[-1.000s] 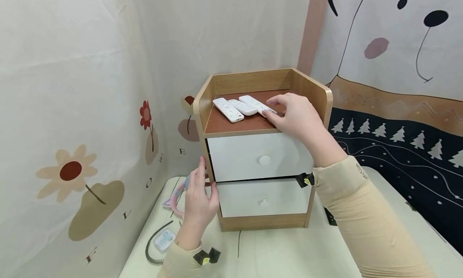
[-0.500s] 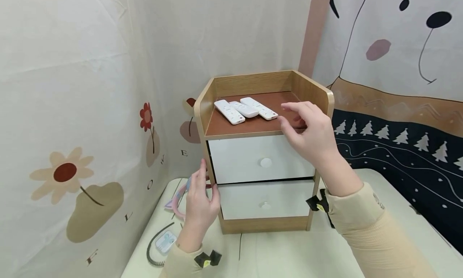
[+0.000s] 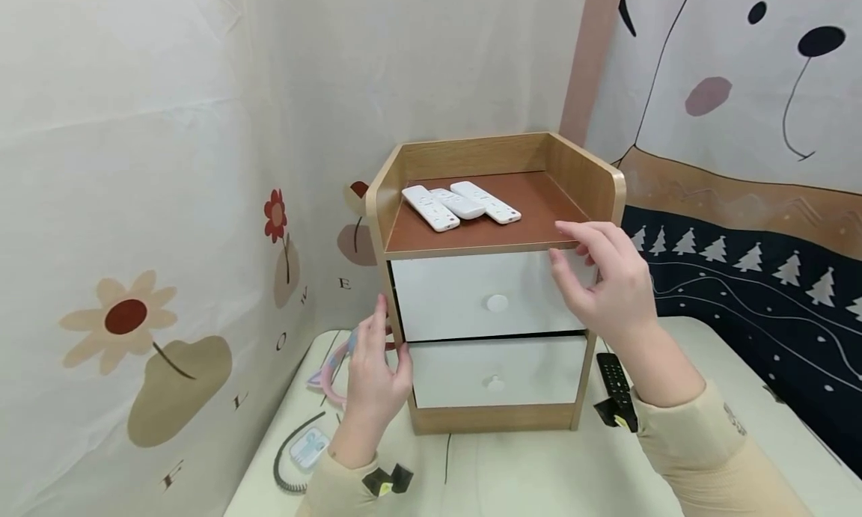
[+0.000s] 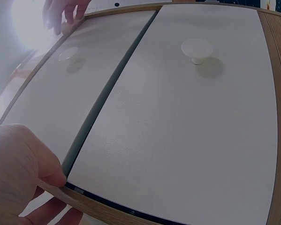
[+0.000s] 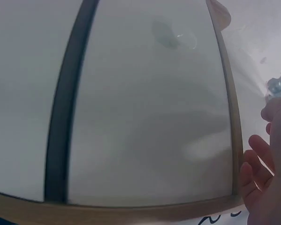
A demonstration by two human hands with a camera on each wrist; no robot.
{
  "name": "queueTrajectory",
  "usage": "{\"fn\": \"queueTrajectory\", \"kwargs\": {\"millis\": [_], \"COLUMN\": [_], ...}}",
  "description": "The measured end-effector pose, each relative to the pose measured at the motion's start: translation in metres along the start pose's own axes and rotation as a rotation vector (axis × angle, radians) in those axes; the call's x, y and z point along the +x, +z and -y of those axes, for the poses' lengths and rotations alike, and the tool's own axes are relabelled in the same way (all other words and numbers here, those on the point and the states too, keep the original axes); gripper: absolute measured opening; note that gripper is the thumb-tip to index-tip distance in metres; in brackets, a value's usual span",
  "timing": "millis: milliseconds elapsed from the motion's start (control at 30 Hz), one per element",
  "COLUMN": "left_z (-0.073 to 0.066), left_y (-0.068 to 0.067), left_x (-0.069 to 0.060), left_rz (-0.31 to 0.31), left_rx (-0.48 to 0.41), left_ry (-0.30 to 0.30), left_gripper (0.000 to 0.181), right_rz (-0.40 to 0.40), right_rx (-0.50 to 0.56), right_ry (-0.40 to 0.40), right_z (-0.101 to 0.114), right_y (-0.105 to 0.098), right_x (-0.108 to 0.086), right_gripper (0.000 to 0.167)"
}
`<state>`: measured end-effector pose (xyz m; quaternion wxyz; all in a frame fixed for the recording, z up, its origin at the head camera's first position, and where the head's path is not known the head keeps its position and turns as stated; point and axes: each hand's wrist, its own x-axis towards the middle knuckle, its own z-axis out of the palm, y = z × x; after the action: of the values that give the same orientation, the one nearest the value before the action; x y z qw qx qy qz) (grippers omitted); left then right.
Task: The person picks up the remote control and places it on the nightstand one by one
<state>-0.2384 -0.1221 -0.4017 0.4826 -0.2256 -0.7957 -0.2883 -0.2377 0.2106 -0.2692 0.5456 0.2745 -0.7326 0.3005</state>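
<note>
A wooden cabinet (image 3: 494, 418) with two white drawers stands upright in the middle of the head view. On its brown top lie three white remote controls: a left one (image 3: 431, 208), a middle one (image 3: 459, 203) and a right one (image 3: 486, 203). My left hand (image 3: 372, 375) rests against the cabinet's left side, fingers extended, with the thumb at the front edge, as the left wrist view also shows. Beside the cabinet's upper right front corner, my right hand (image 3: 609, 285) holds nothing, its thumb and fingers apart. Both the upper drawer (image 3: 444, 292) and lower drawer (image 3: 458, 367) have round knobs.
A black remote control (image 3: 614, 382) lies right of the cabinet. To the left are a pink ring-shaped thing (image 3: 330, 375), a small clear case (image 3: 309, 448) and a dark coiled cord (image 3: 279, 457). Printed cloth hangs behind and on both sides.
My right hand has let go of the right white remote control and moved right and down to the cabinet's corner. The black remote control now shows more fully. My left hand has stayed put.
</note>
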Motion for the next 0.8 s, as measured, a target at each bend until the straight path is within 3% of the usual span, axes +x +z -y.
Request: {"fn": "queueTrajectory", "kwargs": {"millis": [167,333,467,800], "left_z": [0.000,0.001,0.000,-0.002], "left_y": [0.000,0.000,0.000,-0.003], "left_x": [0.000,-0.001,0.000,0.001], "left_rz": [0.009,0.000,-0.011,-0.007], "left_rx": [-0.002,-0.001,-0.001,-0.002], "left_ry": [-0.001,0.012,0.023,0.026], "left_gripper": [0.096,0.096,0.096,0.096], "right_rz": [-0.017,-0.118,-0.169,-0.167], "right_rx": [0.004,0.052,0.032,-0.024], "right_ry": [0.012,0.031,0.055,0.271], "right_z": [-0.009,-0.018,-0.027,-0.048], "right_y": [-0.006,-0.010,-0.013,-0.025], "right_x": [-0.013,-0.030,-0.046,-0.095], "right_gripper": [0.034,0.029,0.028,0.028]}}
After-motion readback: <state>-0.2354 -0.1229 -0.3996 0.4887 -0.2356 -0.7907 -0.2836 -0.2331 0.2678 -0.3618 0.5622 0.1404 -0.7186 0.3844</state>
